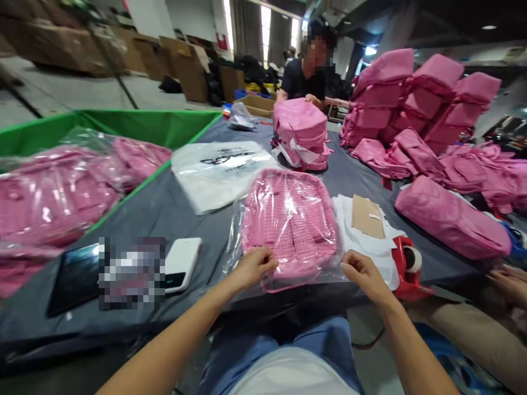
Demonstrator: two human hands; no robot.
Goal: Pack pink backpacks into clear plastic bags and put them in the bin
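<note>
Seemingly straightening wrapper around the pink bag
My left hand pinches it at the bag's near-left; right hand curled, hold unclear; next probably needs tension

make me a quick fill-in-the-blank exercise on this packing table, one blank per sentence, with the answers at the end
1. The bag in clear plastic by the left hand and right hand is coloured ____.
2. Of these two hands, the red tape dispenser is nearer the ____ one.
3. The brown cardboard piece lies on flat material coloured ____.
4. The upright panel beside the wrapped bundles is ____.

Missing words: pink; right; white; green.
</note>
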